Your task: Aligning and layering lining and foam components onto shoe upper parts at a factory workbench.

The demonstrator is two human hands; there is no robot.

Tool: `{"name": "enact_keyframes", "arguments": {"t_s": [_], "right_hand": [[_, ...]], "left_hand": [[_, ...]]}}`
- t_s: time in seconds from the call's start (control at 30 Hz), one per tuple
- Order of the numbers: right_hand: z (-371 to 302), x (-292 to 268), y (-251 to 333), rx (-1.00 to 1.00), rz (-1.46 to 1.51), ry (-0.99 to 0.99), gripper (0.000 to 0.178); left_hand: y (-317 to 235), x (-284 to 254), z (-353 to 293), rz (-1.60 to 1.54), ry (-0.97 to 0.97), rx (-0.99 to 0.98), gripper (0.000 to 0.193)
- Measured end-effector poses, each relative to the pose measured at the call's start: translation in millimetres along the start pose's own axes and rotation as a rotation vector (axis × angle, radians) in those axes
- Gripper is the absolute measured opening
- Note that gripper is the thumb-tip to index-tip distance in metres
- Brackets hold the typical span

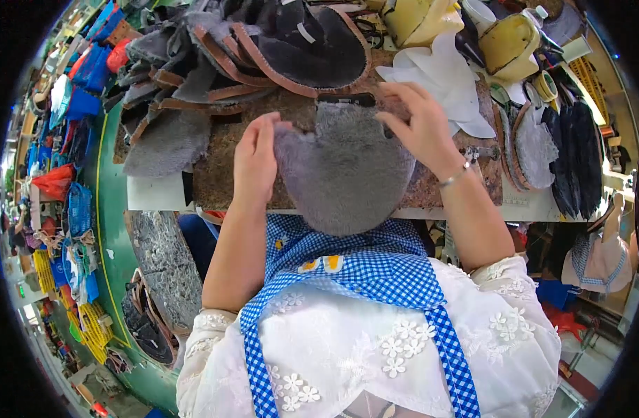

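A grey plush piece (347,177), rounded at its near end, lies over the front edge of the work board in front of me. A short black strip (345,99) sits at its narrower far end. My left hand (255,157) is closed at the plush's left edge, its fingertips against the fur and partly hidden. Over the upper right side, my right hand (422,125) has thumb and fingers apart, close to the strip's right end and holding nothing I can see. Just beyond lies a black-lined, brown-edged shoe part (316,52).
Grey plush and brown-edged parts (173,90) are heaped at the far left. White sheet pieces (445,80) and yellow plastic jugs (511,45) stand at the far right, near black fur pieces (577,160). Blue baskets (80,209) line the green floor on the left.
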State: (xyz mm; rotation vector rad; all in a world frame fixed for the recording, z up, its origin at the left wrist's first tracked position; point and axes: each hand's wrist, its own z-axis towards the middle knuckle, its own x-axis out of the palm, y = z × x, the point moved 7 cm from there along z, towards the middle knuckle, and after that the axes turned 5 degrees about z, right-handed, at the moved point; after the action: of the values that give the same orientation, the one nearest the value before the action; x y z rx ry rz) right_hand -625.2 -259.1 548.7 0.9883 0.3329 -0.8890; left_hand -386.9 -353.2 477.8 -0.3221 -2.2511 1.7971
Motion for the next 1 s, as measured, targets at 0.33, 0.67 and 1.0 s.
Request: {"name": "enact_keyframes", "arguments": {"t_s": [0.33, 0.67, 1.0], "right_hand": [[-68.2, -15.0, -16.1, 0.553, 0.142, -0.005, 0.050], [-59.0, -8.5, 0.9, 0.284, -0.072, -0.052, 0.048], [1.0, 20.5, -12.9, 0.287, 0.073, 0.109, 0.025]], "left_hand": [[-9.3, 3.2, -28.8, 0.670, -0.051, 0.371, 0.048], [-23.9, 22.3, -45.6, 1.054, -0.316, 0.689, 0.042], [-32.1, 32.7, -43.0, 1.086, -0.132, 0.892, 0.019]]}}
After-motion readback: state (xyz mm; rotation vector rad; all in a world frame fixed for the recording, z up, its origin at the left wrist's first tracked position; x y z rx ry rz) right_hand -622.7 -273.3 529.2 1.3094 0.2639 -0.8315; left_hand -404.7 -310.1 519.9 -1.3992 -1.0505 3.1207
